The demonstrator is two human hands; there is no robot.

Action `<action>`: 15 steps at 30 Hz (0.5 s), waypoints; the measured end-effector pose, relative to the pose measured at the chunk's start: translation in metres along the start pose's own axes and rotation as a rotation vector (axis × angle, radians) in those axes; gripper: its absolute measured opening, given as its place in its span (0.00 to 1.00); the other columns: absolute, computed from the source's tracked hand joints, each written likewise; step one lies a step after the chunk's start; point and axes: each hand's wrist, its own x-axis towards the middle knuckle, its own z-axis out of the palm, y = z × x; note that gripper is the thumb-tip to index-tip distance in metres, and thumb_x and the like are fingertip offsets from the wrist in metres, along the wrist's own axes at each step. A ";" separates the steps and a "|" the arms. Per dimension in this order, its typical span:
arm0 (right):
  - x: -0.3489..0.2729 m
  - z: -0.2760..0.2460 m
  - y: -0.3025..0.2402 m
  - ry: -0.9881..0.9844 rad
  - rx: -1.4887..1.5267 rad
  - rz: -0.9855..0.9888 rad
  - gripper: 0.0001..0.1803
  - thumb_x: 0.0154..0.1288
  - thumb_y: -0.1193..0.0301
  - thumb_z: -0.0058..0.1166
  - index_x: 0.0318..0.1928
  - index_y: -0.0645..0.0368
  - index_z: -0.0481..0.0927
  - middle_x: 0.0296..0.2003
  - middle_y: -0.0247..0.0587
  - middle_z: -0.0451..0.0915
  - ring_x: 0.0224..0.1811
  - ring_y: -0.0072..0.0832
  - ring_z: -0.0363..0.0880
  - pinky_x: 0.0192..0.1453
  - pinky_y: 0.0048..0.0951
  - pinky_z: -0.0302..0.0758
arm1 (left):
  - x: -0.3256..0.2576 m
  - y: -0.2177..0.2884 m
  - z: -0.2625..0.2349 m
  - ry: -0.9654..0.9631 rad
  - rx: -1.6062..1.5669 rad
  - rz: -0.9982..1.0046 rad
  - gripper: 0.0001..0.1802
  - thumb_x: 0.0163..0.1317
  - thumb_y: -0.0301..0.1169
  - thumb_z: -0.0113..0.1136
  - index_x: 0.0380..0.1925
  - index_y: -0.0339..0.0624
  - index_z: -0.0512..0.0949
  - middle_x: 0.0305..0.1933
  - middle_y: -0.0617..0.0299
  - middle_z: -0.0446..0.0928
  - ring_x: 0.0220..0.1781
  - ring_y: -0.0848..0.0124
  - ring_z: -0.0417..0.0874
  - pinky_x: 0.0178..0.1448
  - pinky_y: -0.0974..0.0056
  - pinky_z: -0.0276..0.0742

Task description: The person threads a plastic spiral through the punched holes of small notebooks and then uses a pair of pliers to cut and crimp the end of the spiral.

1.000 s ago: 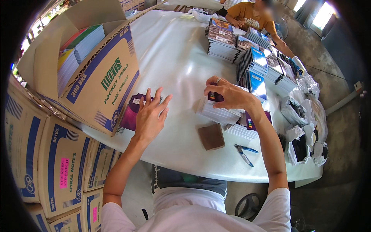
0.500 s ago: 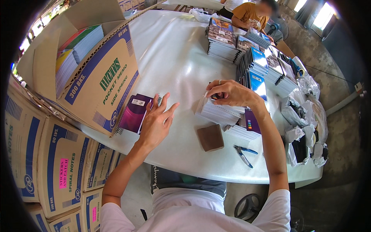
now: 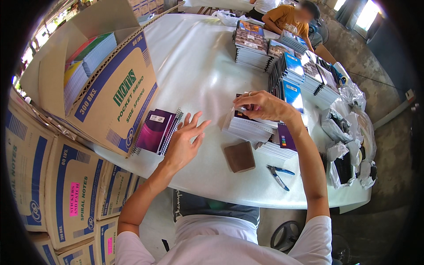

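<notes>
My left hand point(image 3: 184, 140) is raised over the table with its fingers spread, holding nothing. Beside it, next to the large carton, lies a small pile of purple spiral notebooks point(image 3: 152, 130), its wire coils toward the hand. My right hand point(image 3: 264, 106) is over a stack of white-paged notebooks point(image 3: 249, 127), fingers bent down and thumb drawn in at its top edge. Whatever sits between those fingertips is hidden. Under my right forearm is another stack with a purple cover point(image 3: 287, 136) on top. A brown block point(image 3: 239, 157) and blue-handled pliers point(image 3: 279, 176) lie nearer me.
An open carton point(image 3: 119, 99) with colourful notebooks stands at left, above several stacked boxes point(image 3: 75, 194). Notebook stacks point(image 3: 251, 46) line the far right of the white table point(image 3: 190, 53). Plastic-wrapped black spirals point(image 3: 342, 165) lie at the right edge. A person point(image 3: 287, 20) sits across.
My left hand has shifted slightly right, away from the purple notebooks, uncovering more of their coils. My right hand stays at the stack, its fingers slightly shifted.
</notes>
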 end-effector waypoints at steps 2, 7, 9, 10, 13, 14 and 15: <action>-0.002 0.003 -0.007 0.078 -0.123 0.010 0.17 0.56 0.79 0.60 0.47 0.65 0.80 0.42 0.50 0.82 0.39 0.41 0.81 0.49 0.36 0.79 | 0.006 0.006 0.002 -0.051 -0.256 -0.096 0.21 0.70 0.29 0.57 0.63 0.48 0.76 0.72 0.54 0.68 0.73 0.53 0.68 0.73 0.53 0.65; -0.021 0.011 -0.035 0.404 -0.500 0.028 0.20 0.54 0.82 0.56 0.51 0.66 0.77 0.45 0.48 0.79 0.48 0.42 0.79 0.54 0.37 0.78 | 0.047 0.035 0.004 -0.217 -1.101 -0.451 0.35 0.74 0.53 0.47 0.69 0.38 0.65 0.69 0.43 0.68 0.69 0.54 0.74 0.70 0.51 0.71; -0.026 0.017 -0.044 0.489 -0.578 -0.021 0.21 0.54 0.82 0.57 0.52 0.65 0.76 0.47 0.47 0.78 0.50 0.41 0.78 0.54 0.39 0.77 | 0.067 0.044 0.014 -0.285 -1.315 -0.510 0.37 0.73 0.58 0.45 0.67 0.36 0.65 0.66 0.42 0.71 0.66 0.55 0.77 0.68 0.51 0.74; -0.029 0.020 -0.050 0.532 -0.621 -0.042 0.22 0.54 0.82 0.57 0.52 0.65 0.76 0.48 0.47 0.78 0.51 0.41 0.78 0.55 0.41 0.76 | 0.078 0.049 0.019 -0.322 -1.382 -0.519 0.37 0.73 0.58 0.44 0.65 0.37 0.67 0.64 0.43 0.73 0.64 0.56 0.78 0.67 0.51 0.75; -0.037 0.051 -0.063 0.532 -0.707 -0.186 0.25 0.53 0.80 0.60 0.54 0.65 0.75 0.47 0.48 0.78 0.51 0.43 0.78 0.53 0.42 0.76 | 0.094 0.051 0.024 -0.381 -1.384 -0.484 0.24 0.73 0.45 0.52 0.57 0.36 0.70 0.50 0.50 0.81 0.52 0.55 0.85 0.61 0.50 0.80; -0.041 0.054 -0.069 0.526 -0.612 -0.143 0.25 0.54 0.80 0.60 0.55 0.65 0.74 0.48 0.48 0.78 0.51 0.44 0.78 0.53 0.42 0.76 | 0.092 0.052 0.025 -0.366 -1.249 -0.466 0.22 0.73 0.41 0.52 0.58 0.36 0.70 0.49 0.51 0.81 0.50 0.57 0.85 0.59 0.50 0.82; -0.044 0.057 -0.077 0.525 -0.514 -0.100 0.25 0.55 0.79 0.61 0.56 0.65 0.74 0.49 0.49 0.77 0.52 0.45 0.77 0.53 0.42 0.76 | 0.090 0.053 0.026 -0.351 -1.108 -0.447 0.20 0.73 0.37 0.52 0.58 0.36 0.70 0.48 0.53 0.81 0.48 0.58 0.86 0.56 0.51 0.83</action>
